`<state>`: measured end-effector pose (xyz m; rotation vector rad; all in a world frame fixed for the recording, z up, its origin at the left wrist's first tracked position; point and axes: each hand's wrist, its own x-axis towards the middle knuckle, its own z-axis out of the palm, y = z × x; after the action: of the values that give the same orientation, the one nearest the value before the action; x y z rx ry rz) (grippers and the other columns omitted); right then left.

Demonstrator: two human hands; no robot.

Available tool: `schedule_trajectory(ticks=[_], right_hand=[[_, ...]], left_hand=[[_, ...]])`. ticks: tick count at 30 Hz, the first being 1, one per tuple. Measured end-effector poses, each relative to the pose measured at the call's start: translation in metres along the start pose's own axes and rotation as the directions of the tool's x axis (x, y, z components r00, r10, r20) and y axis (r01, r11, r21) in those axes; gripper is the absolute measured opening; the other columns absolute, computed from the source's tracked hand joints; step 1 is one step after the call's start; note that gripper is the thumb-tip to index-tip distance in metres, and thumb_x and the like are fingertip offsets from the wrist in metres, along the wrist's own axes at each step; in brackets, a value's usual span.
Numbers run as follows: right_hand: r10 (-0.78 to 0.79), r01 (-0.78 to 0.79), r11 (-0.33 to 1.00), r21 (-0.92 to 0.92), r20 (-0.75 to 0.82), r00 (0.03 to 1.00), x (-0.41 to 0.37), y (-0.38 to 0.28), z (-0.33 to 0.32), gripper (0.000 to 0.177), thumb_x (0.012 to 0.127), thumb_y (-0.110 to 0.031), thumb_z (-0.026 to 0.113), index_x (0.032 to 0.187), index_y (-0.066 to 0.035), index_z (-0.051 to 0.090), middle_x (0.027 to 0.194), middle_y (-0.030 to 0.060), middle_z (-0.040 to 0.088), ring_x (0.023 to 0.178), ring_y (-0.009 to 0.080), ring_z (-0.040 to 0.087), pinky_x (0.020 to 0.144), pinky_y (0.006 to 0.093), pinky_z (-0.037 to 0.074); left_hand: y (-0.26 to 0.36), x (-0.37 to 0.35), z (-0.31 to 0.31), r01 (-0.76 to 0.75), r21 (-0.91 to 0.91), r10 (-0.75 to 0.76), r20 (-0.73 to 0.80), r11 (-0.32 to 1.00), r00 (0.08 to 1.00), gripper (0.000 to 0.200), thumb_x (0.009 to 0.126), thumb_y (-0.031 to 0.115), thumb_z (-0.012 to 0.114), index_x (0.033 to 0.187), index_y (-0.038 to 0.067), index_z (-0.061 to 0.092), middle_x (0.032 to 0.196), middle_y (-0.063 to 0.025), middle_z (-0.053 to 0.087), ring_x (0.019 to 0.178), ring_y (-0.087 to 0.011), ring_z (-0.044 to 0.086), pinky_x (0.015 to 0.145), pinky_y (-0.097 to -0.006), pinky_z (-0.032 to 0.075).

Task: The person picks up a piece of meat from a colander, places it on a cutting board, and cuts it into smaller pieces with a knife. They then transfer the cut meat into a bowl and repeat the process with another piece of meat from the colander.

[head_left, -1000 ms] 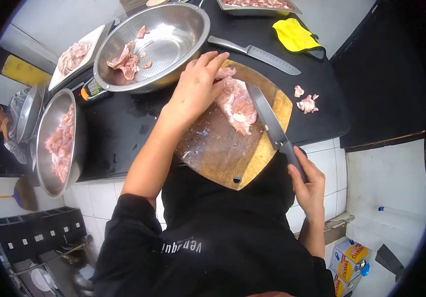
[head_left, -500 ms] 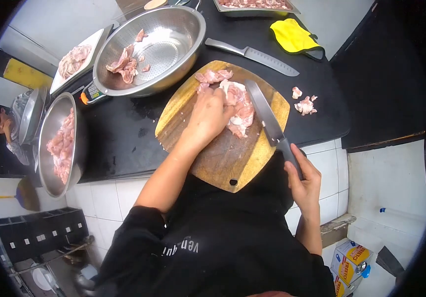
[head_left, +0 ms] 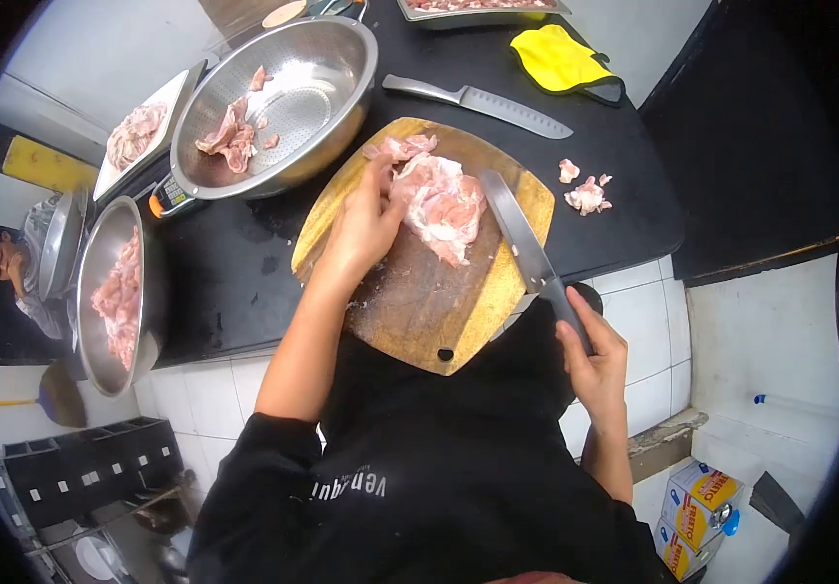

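Meat (head_left: 439, 201) uncovered; left hand (head_left: 366, 229) shifted beside it.

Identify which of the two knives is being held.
The dark-handled knife, gripped by the right hand, its blade over the cutting board. The all-metal knife lies untouched on the black counter beyond the board.

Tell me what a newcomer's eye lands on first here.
The pale slab of raw meat in the middle of the wooden cutting board draws the eye first, with the left hand resting against its left side. Just beside it, the right hand grips a big knife whose blade lies across the board's right part. Behind the board, a shiny steel colander holds a few more meat pieces.
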<state>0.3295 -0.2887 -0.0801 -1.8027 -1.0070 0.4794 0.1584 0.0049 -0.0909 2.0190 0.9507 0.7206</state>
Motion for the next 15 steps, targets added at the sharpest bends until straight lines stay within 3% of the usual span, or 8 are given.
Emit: schedule_trajectory(ticks=[1, 2, 3, 5, 6, 15], right_hand=[[0.0, 0.0, 1.0, -0.003, 0.005, 1.0, 0.0, 0.0, 0.0, 0.041, 0.096, -0.004, 0.07, 0.136, 0.0, 0.064, 0.088, 0.0132, 0.069, 0.076, 0.0164, 0.062, 0.07, 0.0296, 0.05], [0.003, -0.003, 1.0, -0.002, 0.002, 1.0, 0.0, 0.001, 0.0, 0.041, 0.096, -0.004, 0.07, 0.136, 0.0, 0.064, 0.088, 0.0132, 0.069, 0.076, 0.0164, 0.062, 0.07, 0.0296, 0.05], [-0.009, 0.009, 1.0, -0.006, -0.001, 1.0, 0.001, 0.002, 0.0, 0.041, 0.096, -0.004, 0.07, 0.136, 0.0, 0.065, 0.088, 0.0136, 0.069, 0.076, 0.0168, 0.063, 0.07, 0.0296, 0.05], [-0.021, 0.021, 1.0, -0.008, 0.004, 1.0, 0.003, 0.003, 0.003, 0.04, 0.096, -0.004, 0.07, 0.136, 0.0, 0.065, 0.088, 0.0141, 0.068, 0.076, 0.0173, 0.063, 0.07, 0.0296, 0.05], [-0.026, 0.026, 1.0, -0.007, 0.008, 1.0, 0.004, 0.003, 0.005, 0.04, 0.096, -0.004, 0.07, 0.135, 0.0, 0.065, 0.088, 0.0144, 0.068, 0.076, 0.0175, 0.063, 0.07, 0.0296, 0.05], [-0.065, 0.063, 0.997, 0.042, 0.05, 0.997, 0.004, -0.005, 0.015, 0.04, 0.095, -0.002, 0.07, 0.135, 0.002, 0.064, 0.091, 0.0153, 0.069, 0.077, 0.018, 0.064, 0.071, 0.0297, 0.05]], left_hand=[[0.009, -0.009, -0.003, -0.092, 0.204, 0.112, -0.093, 0.975, 0.989, 0.048, 0.093, 0.001, 0.066, 0.14, 0.001, 0.052, 0.094, -0.0125, 0.068, 0.081, -0.0237, 0.065, 0.074, -0.0355, 0.055], [0.019, -0.016, -0.006, -0.214, 0.44, 0.309, -0.154, 0.872, 0.939, 0.037, 0.092, 0.004, 0.07, 0.128, 0.001, 0.063, 0.098, -0.0143, 0.07, 0.09, -0.0278, 0.067, 0.081, -0.0381, 0.055], [0.022, -0.021, -0.006, -0.215, 0.442, 0.308, -0.15, 0.871, 0.94, 0.037, 0.092, 0.004, 0.07, 0.128, 0.001, 0.063, 0.098, -0.0143, 0.07, 0.09, -0.0278, 0.067, 0.081, -0.0381, 0.055], [0.028, -0.031, -0.004, -0.433, 0.359, 0.438, 0.073, 0.827, 0.896, 0.025, 0.087, 0.01, 0.075, 0.111, 0.002, 0.073, 0.101, -0.0147, 0.072, 0.098, -0.0318, 0.067, 0.089, -0.0415, 0.053], [0.034, -0.036, 0.003, -0.321, 0.296, 0.293, 0.134, 0.9, 0.947, 0.017, 0.084, 0.012, 0.078, 0.098, 0.002, 0.077, 0.105, -0.0136, 0.073, 0.103, -0.034, 0.066, 0.093, -0.0429, 0.052], [0.035, -0.026, 0.027, -0.384, 0.423, 0.332, 0.192, 0.821, 0.923, 0.023, 0.085, 0.01, 0.07, 0.105, -0.001, 0.068, 0.102, -0.0212, 0.068, 0.103, -0.0404, 0.062, 0.092, -0.0486, 0.051]])
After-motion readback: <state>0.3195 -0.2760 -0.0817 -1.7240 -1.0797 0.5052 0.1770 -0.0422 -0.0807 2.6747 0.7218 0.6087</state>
